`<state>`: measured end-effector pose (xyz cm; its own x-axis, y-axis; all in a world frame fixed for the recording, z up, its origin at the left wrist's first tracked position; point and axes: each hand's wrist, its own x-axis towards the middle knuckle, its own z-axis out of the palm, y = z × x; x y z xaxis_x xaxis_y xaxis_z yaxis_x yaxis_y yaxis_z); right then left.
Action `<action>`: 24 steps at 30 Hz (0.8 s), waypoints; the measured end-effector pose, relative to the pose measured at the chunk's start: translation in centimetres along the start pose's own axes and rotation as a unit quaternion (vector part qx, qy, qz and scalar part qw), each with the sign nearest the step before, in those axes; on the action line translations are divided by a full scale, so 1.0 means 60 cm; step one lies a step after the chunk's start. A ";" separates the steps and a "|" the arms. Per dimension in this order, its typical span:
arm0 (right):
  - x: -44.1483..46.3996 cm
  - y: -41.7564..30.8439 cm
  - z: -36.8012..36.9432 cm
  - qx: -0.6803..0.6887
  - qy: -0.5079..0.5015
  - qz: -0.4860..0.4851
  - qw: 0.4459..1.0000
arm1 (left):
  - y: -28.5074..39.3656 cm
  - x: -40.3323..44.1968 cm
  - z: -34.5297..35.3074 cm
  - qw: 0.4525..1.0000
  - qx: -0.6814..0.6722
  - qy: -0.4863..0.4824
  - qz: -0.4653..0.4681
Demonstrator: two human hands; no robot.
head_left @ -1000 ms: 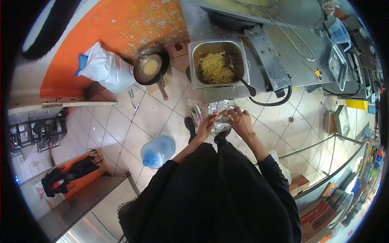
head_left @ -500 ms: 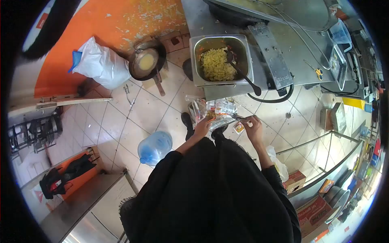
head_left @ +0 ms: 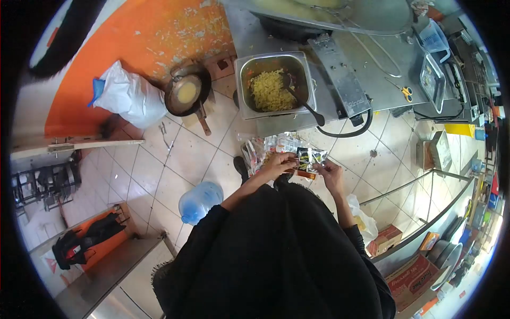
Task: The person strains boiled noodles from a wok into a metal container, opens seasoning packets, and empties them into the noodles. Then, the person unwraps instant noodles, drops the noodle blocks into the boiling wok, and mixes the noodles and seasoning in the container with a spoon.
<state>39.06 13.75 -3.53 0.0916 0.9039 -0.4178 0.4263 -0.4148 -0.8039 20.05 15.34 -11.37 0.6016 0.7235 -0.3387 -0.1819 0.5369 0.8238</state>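
My left hand (head_left: 279, 164) is closed on the left side of a small dark and silver packet (head_left: 311, 157). The fingers of my right hand (head_left: 331, 172) pinch the packet's right edge. Under and behind my hands lies a plastic bag with shiny wrappers (head_left: 255, 150), and an orange-red strip shows just below the packet. Beyond them, at the counter's edge, a steel container (head_left: 248, 112) holds yellow chopped food (head_left: 270, 91), with a dark ladle (head_left: 305, 103) resting in it.
Yellow-handled scissors (head_left: 406, 93) lie on the steel counter (head_left: 372, 69). At the left a pan (head_left: 187, 91) and a white sack (head_left: 130, 95) stand by the orange wall. A large water bottle (head_left: 201, 202) lies on the tiled floor. A metal frame (head_left: 433, 204) and cardboard boxes are at the right.
The dark and silver packet is now between both hands. My hands, apart half a second ago, have come closer together. The view has shifted slightly.
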 end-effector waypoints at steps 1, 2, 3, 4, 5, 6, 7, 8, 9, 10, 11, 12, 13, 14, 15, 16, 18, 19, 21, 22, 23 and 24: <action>-0.003 -0.016 -0.006 -0.016 -0.006 0.001 1.000 | 0.017 -0.005 0.006 1.000 0.007 0.023 -0.019; -0.003 -0.017 -0.006 -0.012 -0.001 -0.003 1.000 | 0.036 -0.009 0.016 0.998 0.012 0.046 -0.038; -0.002 -0.014 -0.006 0.012 0.010 -0.029 0.999 | 0.055 -0.012 0.028 0.997 0.017 0.068 -0.040; 0.000 -0.010 -0.005 0.037 0.023 -0.055 0.998 | 0.053 -0.011 0.030 0.997 0.022 0.064 -0.037; 0.002 -0.005 -0.001 0.023 0.044 -0.062 0.997 | 0.043 -0.007 0.030 0.995 0.056 0.078 0.011; 0.007 0.011 0.000 0.008 0.070 -0.068 0.995 | 0.033 -0.002 0.033 0.991 0.088 0.086 0.061; 0.037 0.094 0.017 0.070 0.027 -0.087 0.993 | 0.026 0.000 0.027 0.997 0.037 0.050 0.041; 0.026 0.066 0.013 0.044 0.061 -0.079 0.994 | 0.018 0.006 0.029 0.991 0.087 0.078 0.062; 0.018 0.057 0.008 0.115 0.059 -0.095 0.987 | 0.015 0.010 0.030 0.985 0.131 0.094 0.067; 0.016 0.045 0.000 0.013 0.082 -0.125 0.989 | 0.067 -0.001 0.054 0.967 0.225 0.120 0.000; 0.015 0.035 -0.007 0.094 0.061 -0.072 0.991 | 0.063 0.003 0.066 0.991 0.027 0.125 0.027; 0.014 0.029 -0.012 0.179 0.030 -0.025 0.983 | 0.096 -0.008 0.082 0.987 0.070 0.141 -0.027; 0.018 0.030 -0.014 0.309 0.025 -0.033 0.950 | 0.074 0.004 0.078 0.985 0.016 0.169 0.017; 0.023 0.033 -0.014 0.433 0.005 -0.046 0.900 | 0.067 -0.002 0.064 0.984 0.049 0.170 0.011; 0.031 0.036 -0.021 0.473 0.004 -0.035 0.881 | 0.064 -0.005 0.056 0.991 0.011 0.133 0.020; 0.033 0.031 -0.033 0.475 0.012 -0.044 0.879 | 0.053 -0.004 0.044 0.992 0.018 0.124 0.025; 0.023 0.017 -0.054 0.489 0.040 -0.056 0.869 | 0.032 -0.004 0.027 0.987 0.009 0.159 0.008; 0.028 0.031 -0.059 0.452 0.018 -0.062 0.890 | 0.054 -0.012 0.051 0.988 -0.015 0.157 0.008; 0.020 0.034 -0.060 0.443 0.025 -0.064 0.894 | 0.062 -0.010 0.066 0.990 -0.018 0.141 0.002; 0.015 0.030 -0.066 0.435 0.032 -0.061 0.898 | 0.063 -0.005 0.072 0.992 -0.023 0.126 -0.007; 0.007 0.027 -0.072 0.467 0.024 -0.082 0.880 | 0.052 0.015 0.066 0.993 0.001 0.116 0.007; -0.001 0.025 -0.079 0.468 0.027 -0.083 0.879 | 0.046 0.024 0.066 0.993 0.002 0.114 0.006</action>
<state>43.98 13.56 -2.70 0.1507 0.9534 -0.2615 -0.4874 -0.1585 -0.8587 23.52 16.17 -7.76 0.4076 0.8098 -0.4220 -0.1848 0.5257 0.8303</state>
